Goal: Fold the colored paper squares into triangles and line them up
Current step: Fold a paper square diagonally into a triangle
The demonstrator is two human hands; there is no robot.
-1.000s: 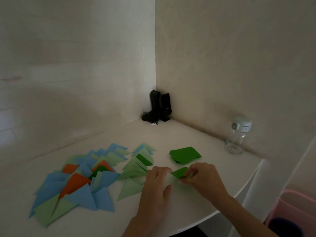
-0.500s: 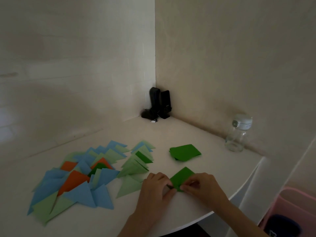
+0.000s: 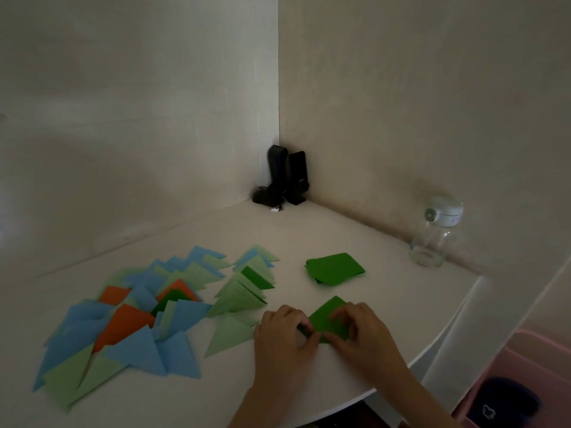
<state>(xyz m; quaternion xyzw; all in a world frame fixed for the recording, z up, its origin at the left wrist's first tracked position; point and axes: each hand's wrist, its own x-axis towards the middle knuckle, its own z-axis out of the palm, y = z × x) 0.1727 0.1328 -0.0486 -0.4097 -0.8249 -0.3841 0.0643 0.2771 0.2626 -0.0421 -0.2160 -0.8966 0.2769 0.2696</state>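
Under the fingertips of both hands, at the near edge of the white table (image 3: pixel 355 230), lies a dark green sheet (image 3: pixel 324 316), already doubled so that one pointed corner pokes out beyond the knuckles. In the head view, the left hand (image 3: pixel 282 333) curls its fingers and pinches the sheet's near-left edge, while the right hand (image 3: pixel 360 333) bends over the right side and presses the paper flat, fingers curled onto it. A second ago the sheet was only a small sliver held up between the hands; it has since been laid down and now shows a larger folded face, so the fold appears made and the crease is probably being sharpened. Beyond the fingers, well apart, the stack of unfolded green squares (image 3: pixel 335 268) waits, so more folding remains. To the left of the left hand's knuckles, just beside them, sits a light green triangle (image 3: pixel 230 338), and farther left the finished triangles (image 3: pixel 129 319) in blue, orange and green lie overlapped in a loose spread rather than a tidy line.
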